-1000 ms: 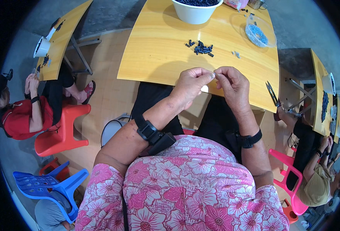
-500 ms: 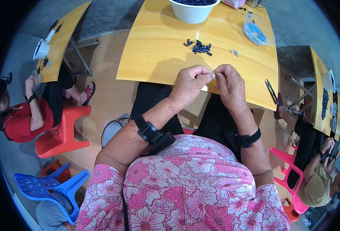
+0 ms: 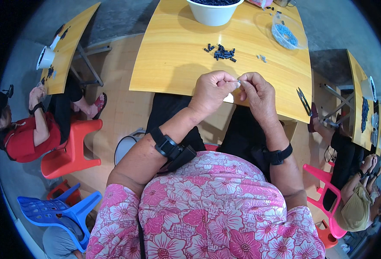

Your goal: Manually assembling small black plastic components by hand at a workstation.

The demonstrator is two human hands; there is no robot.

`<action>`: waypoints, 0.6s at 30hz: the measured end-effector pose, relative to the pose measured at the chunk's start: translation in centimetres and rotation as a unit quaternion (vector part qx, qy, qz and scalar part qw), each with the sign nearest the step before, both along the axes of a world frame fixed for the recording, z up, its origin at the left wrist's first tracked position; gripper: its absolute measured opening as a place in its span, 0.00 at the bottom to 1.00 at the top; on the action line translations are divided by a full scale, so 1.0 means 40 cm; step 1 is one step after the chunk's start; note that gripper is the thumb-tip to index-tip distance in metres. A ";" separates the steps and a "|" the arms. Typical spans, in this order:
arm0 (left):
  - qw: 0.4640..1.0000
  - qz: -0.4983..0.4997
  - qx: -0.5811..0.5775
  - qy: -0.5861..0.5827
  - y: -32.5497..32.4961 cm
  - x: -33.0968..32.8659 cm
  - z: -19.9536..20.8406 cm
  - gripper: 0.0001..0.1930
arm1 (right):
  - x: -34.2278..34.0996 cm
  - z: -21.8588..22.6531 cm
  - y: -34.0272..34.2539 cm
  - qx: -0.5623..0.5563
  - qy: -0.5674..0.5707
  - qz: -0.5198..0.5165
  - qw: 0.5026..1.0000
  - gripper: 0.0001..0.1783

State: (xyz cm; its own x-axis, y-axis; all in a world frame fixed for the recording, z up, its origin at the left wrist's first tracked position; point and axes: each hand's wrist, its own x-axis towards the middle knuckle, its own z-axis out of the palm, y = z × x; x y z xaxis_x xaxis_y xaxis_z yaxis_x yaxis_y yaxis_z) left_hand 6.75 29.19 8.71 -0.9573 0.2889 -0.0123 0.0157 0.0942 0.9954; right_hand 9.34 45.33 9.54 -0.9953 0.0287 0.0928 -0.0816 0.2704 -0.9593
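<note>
My left hand and my right hand meet over the near edge of the wooden table. Thumb and forefinger are pinched on each, the fingertips nearly touching. Between them shows a tiny pale-bluish bit, too small to name and mostly covered by the fingers. Just beyond my hands lies a loose pile of short black cylindrical pieces. To its right are a few small clear pieces.
A white tub of black pieces stands at the far edge. Right of it sits a clear bowl with small blue pieces. Black thread snips lie by the right edge. People sit at other tables on both sides; a blue chair is at left.
My hands stay pinched together, with only slight finger movement. The person at the left has brought both hands together by their table.
</note>
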 end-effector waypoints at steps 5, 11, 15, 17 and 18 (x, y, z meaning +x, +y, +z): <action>0.999 -0.010 0.017 -0.038 0.000 -0.007 -0.014 0.06 | -0.006 0.000 0.008 0.038 -0.005 0.002 0.999 0.04; 0.995 -0.006 -0.071 0.065 -0.004 -0.017 0.002 0.07 | -0.011 -0.017 0.016 0.107 0.041 0.020 0.993 0.02; 0.953 0.019 -0.159 0.259 -0.005 -0.024 0.018 0.07 | -0.011 -0.020 0.012 0.126 0.026 0.018 0.992 0.03; 0.946 0.023 -0.159 0.281 -0.005 -0.022 0.017 0.06 | -0.012 -0.023 0.010 0.112 0.010 0.003 0.994 0.03; 0.973 0.019 -0.119 0.198 -0.005 -0.021 0.010 0.07 | -0.011 -0.019 0.009 0.112 0.010 0.004 0.994 0.03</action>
